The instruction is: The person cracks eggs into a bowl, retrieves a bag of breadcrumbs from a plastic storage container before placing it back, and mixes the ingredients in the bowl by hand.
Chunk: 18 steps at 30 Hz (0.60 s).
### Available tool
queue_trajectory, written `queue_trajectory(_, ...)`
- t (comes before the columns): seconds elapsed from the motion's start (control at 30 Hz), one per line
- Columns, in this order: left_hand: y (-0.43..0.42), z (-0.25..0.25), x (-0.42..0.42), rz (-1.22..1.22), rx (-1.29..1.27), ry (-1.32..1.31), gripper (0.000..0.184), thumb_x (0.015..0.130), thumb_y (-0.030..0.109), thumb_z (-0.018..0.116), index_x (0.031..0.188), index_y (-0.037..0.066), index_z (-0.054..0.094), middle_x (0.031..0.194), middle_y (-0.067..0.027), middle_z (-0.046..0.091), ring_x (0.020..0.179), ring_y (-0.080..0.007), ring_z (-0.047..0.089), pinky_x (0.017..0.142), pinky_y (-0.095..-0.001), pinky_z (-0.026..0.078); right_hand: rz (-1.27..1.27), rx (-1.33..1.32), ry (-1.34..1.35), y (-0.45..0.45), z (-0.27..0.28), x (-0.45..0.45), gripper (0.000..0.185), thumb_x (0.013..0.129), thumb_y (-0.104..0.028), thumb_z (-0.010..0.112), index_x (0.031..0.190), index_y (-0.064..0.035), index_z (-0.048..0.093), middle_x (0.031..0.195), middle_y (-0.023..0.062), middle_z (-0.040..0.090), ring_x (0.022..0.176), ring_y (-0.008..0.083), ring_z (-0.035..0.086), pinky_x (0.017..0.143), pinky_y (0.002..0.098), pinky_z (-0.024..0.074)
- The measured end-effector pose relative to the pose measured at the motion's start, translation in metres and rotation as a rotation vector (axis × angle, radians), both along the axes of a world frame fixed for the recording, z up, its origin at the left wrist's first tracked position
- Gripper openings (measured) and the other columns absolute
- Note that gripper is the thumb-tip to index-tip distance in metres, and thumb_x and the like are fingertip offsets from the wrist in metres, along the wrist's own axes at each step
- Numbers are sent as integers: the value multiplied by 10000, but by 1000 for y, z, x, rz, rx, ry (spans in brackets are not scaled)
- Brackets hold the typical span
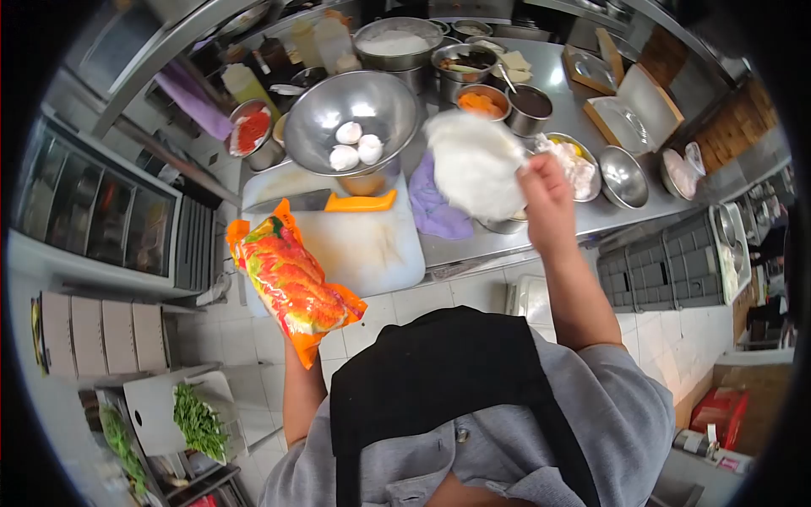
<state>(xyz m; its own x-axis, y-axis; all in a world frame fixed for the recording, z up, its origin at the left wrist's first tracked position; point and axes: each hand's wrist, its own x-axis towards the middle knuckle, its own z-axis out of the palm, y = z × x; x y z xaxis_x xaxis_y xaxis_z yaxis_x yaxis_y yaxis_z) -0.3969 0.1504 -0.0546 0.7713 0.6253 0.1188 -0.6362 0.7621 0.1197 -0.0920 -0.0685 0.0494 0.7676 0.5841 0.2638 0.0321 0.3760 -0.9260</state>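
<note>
My left hand [294, 353] holds up a shiny orange and red plastic packet [296, 275] at the left front of the cutting board; its fingers are hidden behind the packet. My right hand [547, 198] is closed on the edge of a thin white round piece [477, 165], smeared by motion, whose material I cannot make out. Under and beside it lies a purple cloth [437, 203]. On the white cutting board [372, 249] is a knife with a yellow handle [361, 201]. Behind it, a large steel bowl [317, 118] contains three white, egg-like balls [369, 149].
A pot of white contents [397, 40], a bowl of orange pieces [481, 101] and a pot of dark sauce [531, 103] stand along the back. Further right are a small steel bowl [623, 177] and open boxes [635, 114]. Green leaves [200, 421] lie at lower left.
</note>
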Motion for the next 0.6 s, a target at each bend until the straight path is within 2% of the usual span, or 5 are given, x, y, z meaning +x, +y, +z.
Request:
queue_trajectory(0.23,-14,11,-1,49,13,-20,602,863,452,550,1342,128,383,1278,-108,494,1126,-295,501,951,-452,424,320,-253,-10,22,-23,-13,29,907,-66,502,888,-48,490,729,-47,519,651,13,445,566,191,359)
queue_trajectory(0.3,-19,14,1,154,189,82,620,848,452,567,1341,128,376,1285,-111,486,1119,-295,510,948,-447,436,324,-256,10,28,-28,-13,31,909,-67,493,894,-41,490,735,-39,530,654,18,453,567,198,368)
queue_trajectory(0.43,-21,18,2,243,189,246,660,842,511,545,1342,120,364,1284,-122,480,1100,-303,528,926,-444,459,212,-560,-430,35,-26,-39,90,888,-55,489,956,-1,515,826,85,621,706,150,578,621,296,464)
queue_trajectory(0.5,-8,-7,-5,255,169,241,663,846,523,531,1339,113,366,1279,-122,485,1098,-298,531,927,-442,459,131,-134,-1066,46,-45,-54,145,859,-73,523,990,-12,535,1012,149,635,887,267,631,769,369,502)
queue_trajectory(0.6,-2,-22,-8,270,144,235,664,852,531,520,1337,103,366,1274,-123,490,1096,-291,535,928,-440,460,296,-163,-1213,66,-86,-79,194,836,-111,559,1013,-32,547,1191,159,574,1104,299,553,932,414,447)
